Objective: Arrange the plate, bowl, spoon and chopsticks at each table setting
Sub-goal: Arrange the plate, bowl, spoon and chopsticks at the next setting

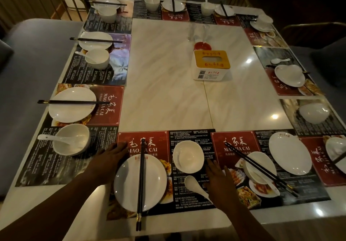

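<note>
Two bare hands lie flat and open on the nearest placemat (191, 139), gripping nothing. The left hand (109, 161) rests just beside the plate (131, 184), which carries black chopsticks (140, 182) laid lengthwise, their ends jutting past the table edge. The right hand (218, 181) covers the handle of the spoon (194, 185), just below the empty bowl (188, 156).

To the right, a second pair of chopsticks (262, 169) slants across a bowl, beside an oval plate (290, 152); another plate is cut off by the frame. To the left, a spoon sits in its bowl (70, 139).

Mid-table stands a tissue box (211, 64); the clear stand behind it is blurred. Far settings are dim, their details hard to read.
</note>
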Demonstrator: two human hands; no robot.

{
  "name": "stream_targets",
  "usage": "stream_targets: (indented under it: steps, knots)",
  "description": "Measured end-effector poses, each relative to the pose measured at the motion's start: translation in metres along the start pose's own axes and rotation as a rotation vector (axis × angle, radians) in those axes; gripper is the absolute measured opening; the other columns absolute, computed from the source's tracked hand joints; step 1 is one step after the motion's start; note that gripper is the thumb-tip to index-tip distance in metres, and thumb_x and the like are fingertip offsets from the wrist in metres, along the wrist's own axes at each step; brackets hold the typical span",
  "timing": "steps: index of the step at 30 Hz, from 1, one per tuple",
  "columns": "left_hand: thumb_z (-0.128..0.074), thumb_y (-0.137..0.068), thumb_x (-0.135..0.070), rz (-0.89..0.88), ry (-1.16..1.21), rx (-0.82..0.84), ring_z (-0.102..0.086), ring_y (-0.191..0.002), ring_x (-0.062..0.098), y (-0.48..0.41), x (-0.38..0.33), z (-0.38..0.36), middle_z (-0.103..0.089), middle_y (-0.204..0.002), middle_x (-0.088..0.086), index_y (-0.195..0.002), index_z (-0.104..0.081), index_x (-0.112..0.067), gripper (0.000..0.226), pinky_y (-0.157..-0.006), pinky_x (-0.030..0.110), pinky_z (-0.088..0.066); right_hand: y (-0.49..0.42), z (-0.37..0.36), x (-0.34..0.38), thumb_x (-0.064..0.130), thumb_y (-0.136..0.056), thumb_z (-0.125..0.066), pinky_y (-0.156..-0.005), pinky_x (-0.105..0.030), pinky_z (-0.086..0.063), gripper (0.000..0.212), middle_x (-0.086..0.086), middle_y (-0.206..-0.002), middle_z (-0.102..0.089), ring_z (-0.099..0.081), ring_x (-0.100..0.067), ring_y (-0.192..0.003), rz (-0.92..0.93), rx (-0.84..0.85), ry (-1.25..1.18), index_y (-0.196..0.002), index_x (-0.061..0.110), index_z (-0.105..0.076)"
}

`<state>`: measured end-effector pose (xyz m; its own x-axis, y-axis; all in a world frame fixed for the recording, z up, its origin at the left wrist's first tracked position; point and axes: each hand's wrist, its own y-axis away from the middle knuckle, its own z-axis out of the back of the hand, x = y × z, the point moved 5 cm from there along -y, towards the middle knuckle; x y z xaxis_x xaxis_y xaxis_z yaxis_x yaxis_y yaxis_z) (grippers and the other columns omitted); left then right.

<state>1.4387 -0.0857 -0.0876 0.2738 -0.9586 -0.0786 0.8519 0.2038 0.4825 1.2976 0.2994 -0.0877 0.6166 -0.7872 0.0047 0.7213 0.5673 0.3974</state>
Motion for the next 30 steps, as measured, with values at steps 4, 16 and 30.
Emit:
stream_targets:
  steps: [4, 16, 30]
  knots:
    - [-0.057, -0.094, -0.045, 0.007, -0.002, 0.003, 0.003, -0.153, 0.025, 0.000, -0.001, 0.003, 0.007, -0.166, -0.011, -0.157, -0.003, -0.039, 0.083, -0.117, 0.059, -0.024, 0.000, -0.002, 0.001, 0.034, -0.086, -0.068, -0.122, -0.050, -0.006, 0.087, 0.003, -0.166, -0.004, -0.005, -0.021, -0.153, -0.011, -0.001, -0.021, -0.157, 0.021, -0.020]
    - [-0.066, -0.090, -0.037, 0.085, 0.097, -0.070, -0.008, -0.152, 0.027, 0.004, -0.007, 0.015, -0.003, -0.167, -0.005, -0.159, -0.005, -0.029, 0.092, -0.116, 0.055, -0.031, 0.024, 0.025, 0.002, 0.034, -0.089, -0.062, -0.095, -0.036, -0.048, 0.032, 0.006, -0.120, -0.056, -0.054, -0.013, -0.110, -0.025, -0.204, -0.373, -0.119, 0.024, -0.061]
    - [-0.058, -0.099, -0.022, -0.050, 0.652, -0.439, -0.059, -0.106, 0.012, -0.006, -0.111, 0.073, -0.064, -0.127, 0.001, -0.130, -0.062, -0.018, 0.032, -0.087, 0.021, -0.045, 0.056, 0.056, 0.011, 0.026, -0.084, -0.077, -0.067, -0.019, -0.052, 0.017, 0.009, -0.087, -0.071, -0.068, -0.003, -0.080, -0.115, 0.196, -0.902, -0.093, 0.034, -0.065]
